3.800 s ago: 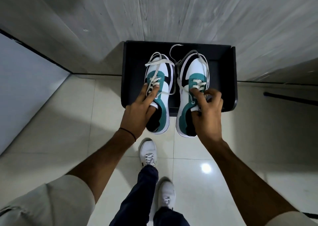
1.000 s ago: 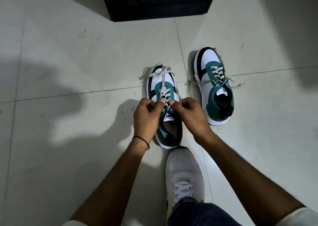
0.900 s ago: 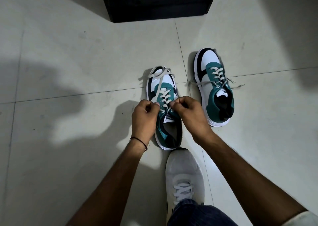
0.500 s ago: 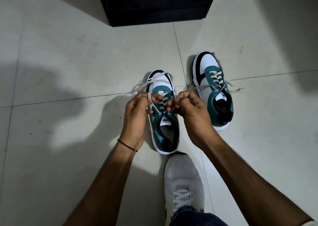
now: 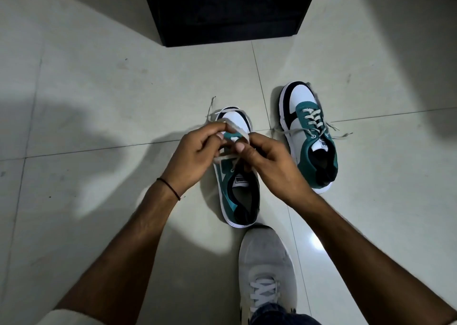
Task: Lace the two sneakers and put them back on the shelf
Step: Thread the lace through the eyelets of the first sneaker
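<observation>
Pale glossy floor tiles point(image 5: 99, 89) fill the view, with a black shelf unit point(image 5: 230, 10) standing at the top edge. Two green, white and black sneakers rest on the floor in front of it, both with their long axes running roughly away from the person, toes toward the shelf unit and heel openings toward the camera. The nearer sneaker point(image 5: 238, 191) sits at the centre, its toe tilted slightly to the left; the far sneaker point(image 5: 310, 136) lies just to its right and a little further off, apart from it, with loose lace ends trailing onto the tiles on either side. Both hands are gathered over the nearer sneaker's tongue. The left hand point(image 5: 195, 156) has its fingers curled and pinched around a flat white lace point(image 5: 237, 133), and the right hand point(image 5: 269, 161) pinches the same lace between thumb and forefinger, so a loop of it arches between them above the toe. Another strand runs down to an eyelet. A thin black band point(image 5: 169, 187) circles the left wrist. Closer in, the person's own grey shoe point(image 5: 267, 270) stands just behind the nearer sneaker's heel.
</observation>
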